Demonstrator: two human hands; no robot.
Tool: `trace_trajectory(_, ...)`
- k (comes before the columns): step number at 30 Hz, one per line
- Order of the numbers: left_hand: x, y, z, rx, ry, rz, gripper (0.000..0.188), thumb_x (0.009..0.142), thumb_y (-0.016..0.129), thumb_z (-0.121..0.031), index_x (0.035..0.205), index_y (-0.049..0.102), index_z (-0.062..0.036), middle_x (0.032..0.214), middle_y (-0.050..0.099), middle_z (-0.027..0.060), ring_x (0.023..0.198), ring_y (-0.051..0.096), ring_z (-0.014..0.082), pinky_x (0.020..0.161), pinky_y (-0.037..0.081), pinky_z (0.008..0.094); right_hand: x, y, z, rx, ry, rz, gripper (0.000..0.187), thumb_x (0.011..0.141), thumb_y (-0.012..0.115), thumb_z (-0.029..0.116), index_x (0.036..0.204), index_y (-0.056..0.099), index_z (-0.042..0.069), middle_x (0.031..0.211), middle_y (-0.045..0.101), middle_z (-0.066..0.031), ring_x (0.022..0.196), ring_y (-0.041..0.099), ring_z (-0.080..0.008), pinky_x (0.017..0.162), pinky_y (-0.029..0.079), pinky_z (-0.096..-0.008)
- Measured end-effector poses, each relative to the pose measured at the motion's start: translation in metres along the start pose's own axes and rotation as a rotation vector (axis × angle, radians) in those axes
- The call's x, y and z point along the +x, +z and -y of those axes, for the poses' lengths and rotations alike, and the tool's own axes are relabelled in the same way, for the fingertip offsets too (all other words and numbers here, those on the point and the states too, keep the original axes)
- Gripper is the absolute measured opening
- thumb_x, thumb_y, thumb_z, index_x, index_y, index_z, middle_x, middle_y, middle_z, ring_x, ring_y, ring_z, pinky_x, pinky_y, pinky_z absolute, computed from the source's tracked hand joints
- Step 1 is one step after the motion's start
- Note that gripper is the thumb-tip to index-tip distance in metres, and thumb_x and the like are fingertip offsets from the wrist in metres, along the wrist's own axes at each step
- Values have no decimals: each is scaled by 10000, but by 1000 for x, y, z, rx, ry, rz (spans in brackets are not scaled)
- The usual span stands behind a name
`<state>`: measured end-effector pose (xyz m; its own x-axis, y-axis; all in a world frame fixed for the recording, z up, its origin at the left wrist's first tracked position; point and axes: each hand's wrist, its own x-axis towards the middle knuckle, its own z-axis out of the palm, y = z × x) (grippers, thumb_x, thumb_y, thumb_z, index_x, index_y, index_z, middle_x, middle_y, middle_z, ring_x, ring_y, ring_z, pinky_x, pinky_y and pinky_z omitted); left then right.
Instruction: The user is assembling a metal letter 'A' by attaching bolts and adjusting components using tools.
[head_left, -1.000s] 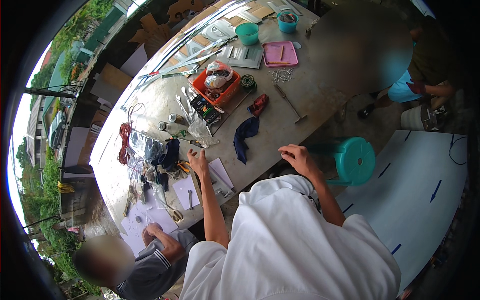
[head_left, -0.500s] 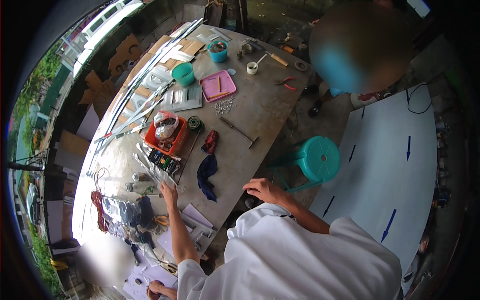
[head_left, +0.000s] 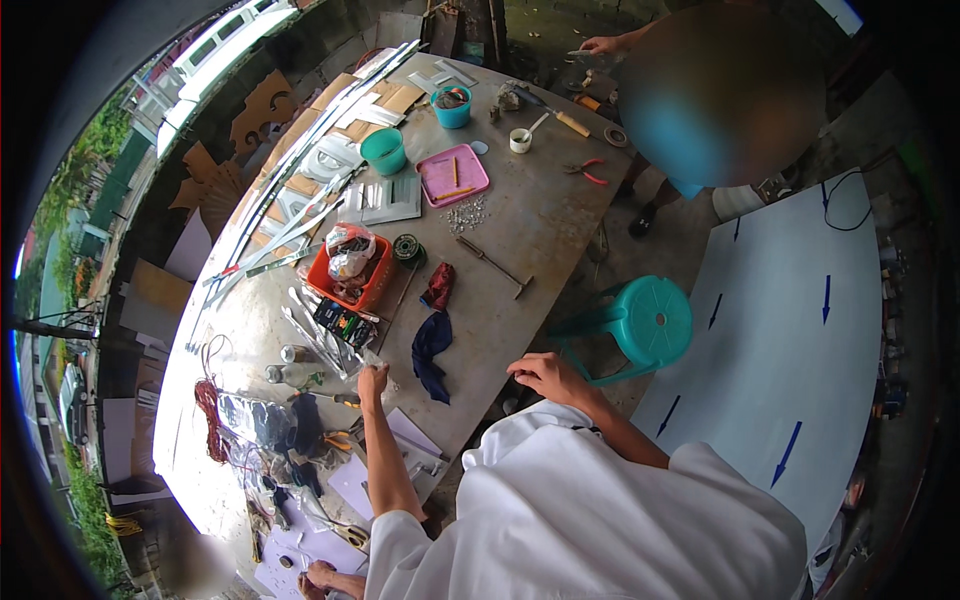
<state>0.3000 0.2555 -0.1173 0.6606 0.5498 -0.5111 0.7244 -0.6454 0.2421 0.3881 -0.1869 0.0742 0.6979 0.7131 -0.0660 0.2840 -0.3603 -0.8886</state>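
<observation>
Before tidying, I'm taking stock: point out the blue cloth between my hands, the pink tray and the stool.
Blue cloth point(head_left: 430, 352): head view, its middle.
Pink tray point(head_left: 437, 174): head view, bare base.
Stool point(head_left: 641, 326): head view, seat.

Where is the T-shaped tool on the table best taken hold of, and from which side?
Probably by its thicker far-end handle, with the right hand coming from the right: the T-shaped tool lies flat, crossbar at the near end, and small pale pieces lie just beyond the handle.
</observation>
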Motion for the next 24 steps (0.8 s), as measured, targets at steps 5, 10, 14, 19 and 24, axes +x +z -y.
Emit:
trace_trajectory(5,-82,-23,-36,-547,242,-516,335,932,717,-232,1189,711,-17,1064,723,209,1003,705,350,889,533,441,19,9,0,39,8,47,208,932,681,59,1124,707,-16,974,711,-170,885,711,-325,788,559,-402)
trace_trajectory(10,-225,46,-45,-974,183,-121,303,1001,688,-231,1173,713,17,1022,753,106,959,673,149,864,528,317,30,14,-9,23,-19,93,182,926,696,42,1101,715,-8,948,716,-146,854,715,-274,769,561,-365)
trace_trajectory(14,-336,119,-18,-1002,-156,-78,351,1012,629,-262,1192,699,31,1058,754,117,930,689,191,843,534,331,31,10,-20,43,67,128,195,910,704,36,1100,724,-4,953,721,-141,856,716,-250,779,560,-348)
trace_trajectory(19,-378,182,-2,-1235,-311,-126,352,1008,616,-248,1194,698,39,1085,749,112,927,692,199,823,536,338,36,7,-28,52,67,151,193,891,714,11,1082,735,-14,974,735,-133,831,713,-203,754,560,-324)
trace_trajectory(24,-376,200,-8,-1362,-384,-79,346,1008,615,-243,1189,700,39,1084,746,107,923,692,197,818,536,336,54,10,-22,51,59,219,204,901,703,13,1101,725,-18,990,735,-147,839,706,-220,756,559,-330)
